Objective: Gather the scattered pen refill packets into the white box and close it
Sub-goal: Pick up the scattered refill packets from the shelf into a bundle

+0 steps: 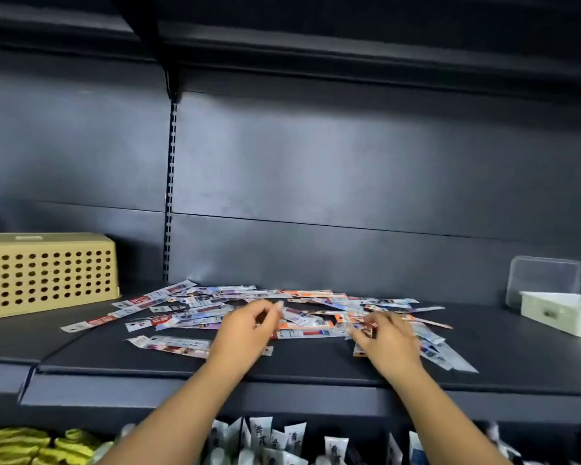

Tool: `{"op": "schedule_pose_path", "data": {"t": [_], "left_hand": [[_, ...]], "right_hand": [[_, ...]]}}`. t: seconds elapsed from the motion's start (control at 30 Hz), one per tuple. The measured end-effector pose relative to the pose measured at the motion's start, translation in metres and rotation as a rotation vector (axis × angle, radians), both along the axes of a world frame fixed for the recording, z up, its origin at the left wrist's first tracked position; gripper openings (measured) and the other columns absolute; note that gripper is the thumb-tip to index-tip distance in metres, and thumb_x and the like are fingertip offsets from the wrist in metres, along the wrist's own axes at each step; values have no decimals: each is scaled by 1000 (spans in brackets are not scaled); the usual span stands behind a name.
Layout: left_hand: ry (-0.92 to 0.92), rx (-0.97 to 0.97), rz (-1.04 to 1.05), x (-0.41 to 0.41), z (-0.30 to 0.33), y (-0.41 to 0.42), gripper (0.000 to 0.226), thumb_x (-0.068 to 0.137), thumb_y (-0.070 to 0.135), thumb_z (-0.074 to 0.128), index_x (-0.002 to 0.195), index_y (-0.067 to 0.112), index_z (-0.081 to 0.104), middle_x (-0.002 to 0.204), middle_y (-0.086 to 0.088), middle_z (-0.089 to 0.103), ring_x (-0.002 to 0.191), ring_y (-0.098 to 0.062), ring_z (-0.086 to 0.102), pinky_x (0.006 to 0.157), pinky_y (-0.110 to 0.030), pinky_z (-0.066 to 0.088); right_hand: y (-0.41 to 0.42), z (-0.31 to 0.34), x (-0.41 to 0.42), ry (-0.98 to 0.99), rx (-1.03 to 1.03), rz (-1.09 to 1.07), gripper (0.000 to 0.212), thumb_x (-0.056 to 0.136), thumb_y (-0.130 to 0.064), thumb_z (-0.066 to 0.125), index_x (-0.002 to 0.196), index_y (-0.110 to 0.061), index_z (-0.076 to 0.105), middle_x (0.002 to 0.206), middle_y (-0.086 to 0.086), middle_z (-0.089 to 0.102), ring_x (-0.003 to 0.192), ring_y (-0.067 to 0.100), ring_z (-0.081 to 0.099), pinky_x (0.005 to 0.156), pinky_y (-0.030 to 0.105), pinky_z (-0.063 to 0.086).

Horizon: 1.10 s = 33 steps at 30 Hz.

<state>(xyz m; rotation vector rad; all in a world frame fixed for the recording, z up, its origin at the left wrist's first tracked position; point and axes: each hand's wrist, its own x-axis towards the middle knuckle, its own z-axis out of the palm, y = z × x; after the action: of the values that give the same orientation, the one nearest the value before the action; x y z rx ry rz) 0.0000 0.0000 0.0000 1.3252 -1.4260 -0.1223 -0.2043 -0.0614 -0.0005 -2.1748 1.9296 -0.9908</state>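
- Packets [195, 310] lie strewn over the dark shelf [316, 364], mid-frame; none visibly boxed yet.
- Left hand [245, 333] pinches a packet end; right hand [388, 340] curls on another.
- Best to rake packets parallel into one bundle before lifting.
- Box [564, 313] sits open far right, clear lid [544, 280] upright behind it.

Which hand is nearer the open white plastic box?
Right. The right hand lies over the packets just left of the white box; the left hand is farther left.
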Motion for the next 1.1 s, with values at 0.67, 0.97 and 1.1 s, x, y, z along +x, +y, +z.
{"op": "schedule_pose_path", "data": {"t": [0.67,0.97,1.1], "left_hand": [[-216,278,-87,-3,-15,-20,32,93,35,42,68,27,61,77,5,66,87,-19,64,81,-28,47],[-170,30,-240,-41,-2,-6,36,83,39,56,115,44,42,127,18,47,117,9,40,95,1,23],[-446,-33,-118,-64,3,-17,83,79,40,63,128,53,-3,152,12,22,140,-6,21,114,-26,20]], "right_hand": [[-2,-12,-3,109,-9,187,33,91,-39,44,72,-14,57,77,11,60,87,31,58,65,29,37],[20,39,-14,-805,-340,421,29,82,-26,63,53,-30,65,49,-13,63,65,22,65,73,36,50],[28,81,8,-930,-233,500,37,81,-30,62,47,-18,61,48,-2,55,56,13,50,69,31,45]]}}
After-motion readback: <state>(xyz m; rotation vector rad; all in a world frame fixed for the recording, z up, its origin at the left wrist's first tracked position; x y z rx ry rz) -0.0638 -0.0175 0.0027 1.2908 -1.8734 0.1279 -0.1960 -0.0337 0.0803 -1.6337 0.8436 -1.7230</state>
